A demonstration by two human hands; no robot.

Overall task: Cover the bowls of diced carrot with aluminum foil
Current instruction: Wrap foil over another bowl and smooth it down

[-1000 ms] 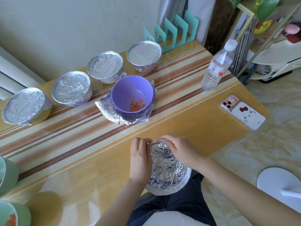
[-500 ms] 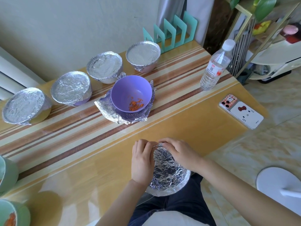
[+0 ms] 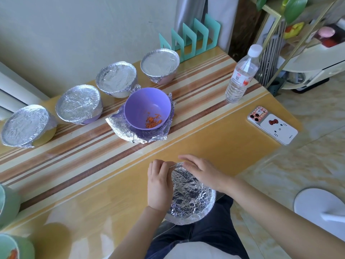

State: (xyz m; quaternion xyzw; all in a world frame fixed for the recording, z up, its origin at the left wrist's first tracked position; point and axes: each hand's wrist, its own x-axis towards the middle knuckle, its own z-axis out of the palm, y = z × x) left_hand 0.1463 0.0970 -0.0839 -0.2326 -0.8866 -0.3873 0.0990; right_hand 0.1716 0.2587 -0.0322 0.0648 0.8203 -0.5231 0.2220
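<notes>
At the table's near edge I hold a foil-wrapped bowl (image 3: pixel 188 197), tilted toward me. My left hand (image 3: pixel 160 184) grips its left side, fingertips curled on the crumpled foil edge at the top. My right hand (image 3: pixel 201 171) lies over the upper right side with straight fingers pressing the foil. An uncovered purple bowl (image 3: pixel 147 107) with diced carrot (image 3: pixel 152 122) stands on a crumpled foil sheet (image 3: pixel 121 128) at mid-table. Behind it runs a row of several foil-covered bowls, from the left one (image 3: pixel 28 124) to the right one (image 3: pixel 159 62).
A water bottle (image 3: pixel 240 75) and a phone (image 3: pixel 272 125) lie at the table's right end. A teal rack (image 3: pixel 192 36) stands at the back. Two green bowls (image 3: pixel 7 202) sit at the left edge. A white stool (image 3: pixel 321 206) is on the floor.
My right hand's fingers have straightened from pinching the foil edge and now lie flat over the top. My left hand keeps its hold; the bowl barely moved.
</notes>
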